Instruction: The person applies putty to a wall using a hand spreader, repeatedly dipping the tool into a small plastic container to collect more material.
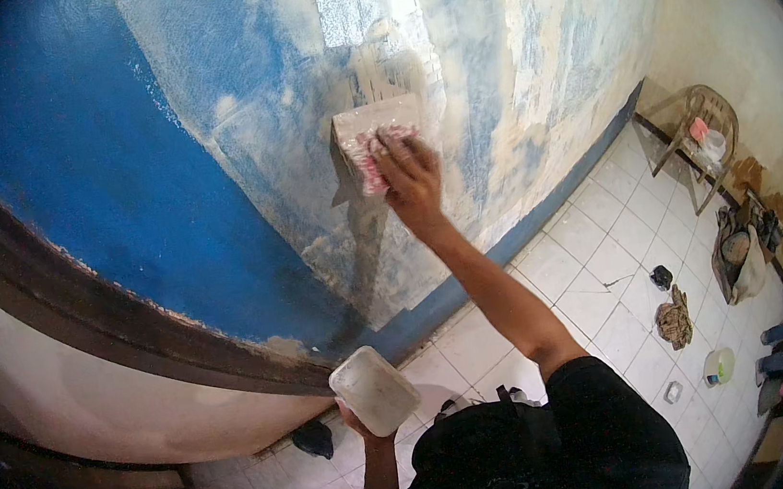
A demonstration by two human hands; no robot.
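My right hand [415, 179] reaches up to the wall, its fingers closed on a putty spreader. The wide, pale blade of the putty spreader [379, 114] lies against the blue wall [262, 124]; a pink and white mottled part shows under my fingers. Whitish putty smears run over the wall around and above the blade. Low at my front, my left hand [366, 425] grips a shallow white rectangular tub [374, 391] from beneath and the side. The tub's inside looks pale, and I cannot make out how much it contains.
A dark curved ledge [129, 318] borders the wall at left. On the tiled floor [600, 211] lie a crumpled brown cloth [674, 318], a black bag [312, 440] and a pale green container [718, 367]. At right stands a chair [711, 126] holding plastic items.
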